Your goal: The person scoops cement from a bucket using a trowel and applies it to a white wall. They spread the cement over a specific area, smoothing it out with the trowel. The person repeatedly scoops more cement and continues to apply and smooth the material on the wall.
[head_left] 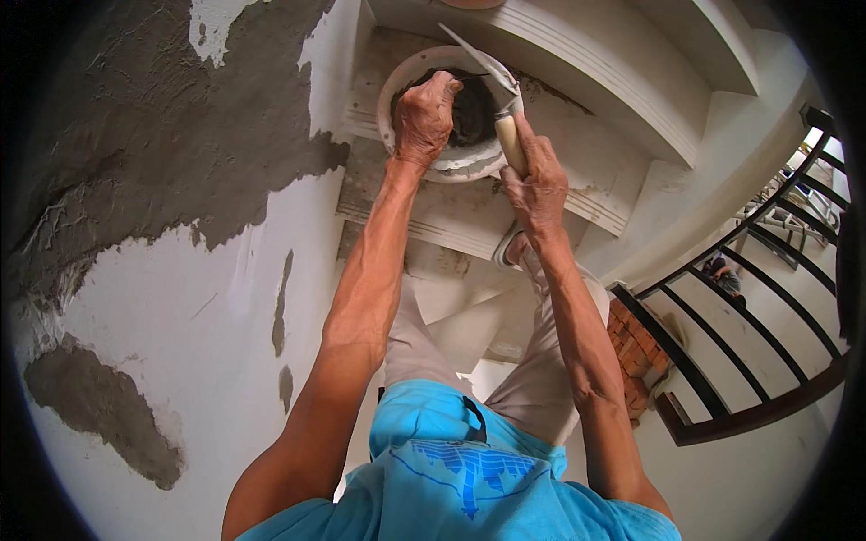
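Observation:
A round white bucket (394, 97) stands on the stairs ahead of me, its rim smeared and wet grey mortar (471, 117) inside. Over its left side my left hand (428, 115) is closed; a thin dark bit shows beside the fingers, but what they grip is hidden. My right hand (538, 185) is wrapped round the pale handle of a trowel (509, 140). The trowel's blade, seen nearly edge-on, slants up and left across the bucket's far right rim.
On the left, a white wall (225, 307) carries a broad coat of grey mortar (171, 135). Curved pale steps (595, 81) rise ahead. To the right are a dark metal railing (722, 298), stacked orange bricks (634, 347) and, beyond the bars, a person (723, 275) lower down.

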`<state>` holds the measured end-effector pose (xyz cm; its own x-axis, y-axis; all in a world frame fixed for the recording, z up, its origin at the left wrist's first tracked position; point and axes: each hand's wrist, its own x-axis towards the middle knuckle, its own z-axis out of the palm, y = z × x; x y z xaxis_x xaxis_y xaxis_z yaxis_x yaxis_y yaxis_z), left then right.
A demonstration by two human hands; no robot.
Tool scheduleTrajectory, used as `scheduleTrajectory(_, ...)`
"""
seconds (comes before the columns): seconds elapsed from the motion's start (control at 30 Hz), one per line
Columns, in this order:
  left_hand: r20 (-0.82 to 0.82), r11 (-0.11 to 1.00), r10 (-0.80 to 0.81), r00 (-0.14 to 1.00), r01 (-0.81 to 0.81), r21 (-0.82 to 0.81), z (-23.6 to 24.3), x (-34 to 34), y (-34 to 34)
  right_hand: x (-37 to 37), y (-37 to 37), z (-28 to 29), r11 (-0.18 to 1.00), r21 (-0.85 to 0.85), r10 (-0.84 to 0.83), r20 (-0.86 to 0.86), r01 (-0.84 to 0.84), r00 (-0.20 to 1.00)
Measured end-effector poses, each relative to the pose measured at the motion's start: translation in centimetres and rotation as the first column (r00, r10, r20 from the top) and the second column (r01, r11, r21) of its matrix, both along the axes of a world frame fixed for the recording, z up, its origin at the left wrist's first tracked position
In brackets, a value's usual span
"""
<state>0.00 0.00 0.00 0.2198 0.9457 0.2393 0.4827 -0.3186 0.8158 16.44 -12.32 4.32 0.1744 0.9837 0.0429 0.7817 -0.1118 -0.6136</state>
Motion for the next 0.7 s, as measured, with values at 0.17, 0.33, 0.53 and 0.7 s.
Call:
scheduleTrajectory(0.17,-0.015,0.985,0.058,0.998,-0.055,0.165,-0.6,0.3,-0.2,-0.8,-0.2,-1.1,1.000,0.018,-0.001,0.030,0.000,1.000)
scheduleTrajectory(0.33,-0.070,0.974,0.097,0.993,-0.080,0.212,-1.1,0.4,-0.1,-1.4,-0.5,-1.0,1.000,0.029,0.005,0.001,-0.005,1.000)
scheduleTrajectory(0.53,-0.005,0.972,0.111,0.994,-0.108,0.208,-1.0,1.2,-0.1,-2.0,-1.8,-1.0,0.999,0.020,-0.037,-0.018,0.037,0.999)
scheduleTrajectory(0.7,-0.011,0.969,0.135,0.991,-0.129,0.211,-1.4,1.5,0.4,-1.7,-2.6,-1.5,0.998,0.019,-0.054,-0.024,0.055,0.998)
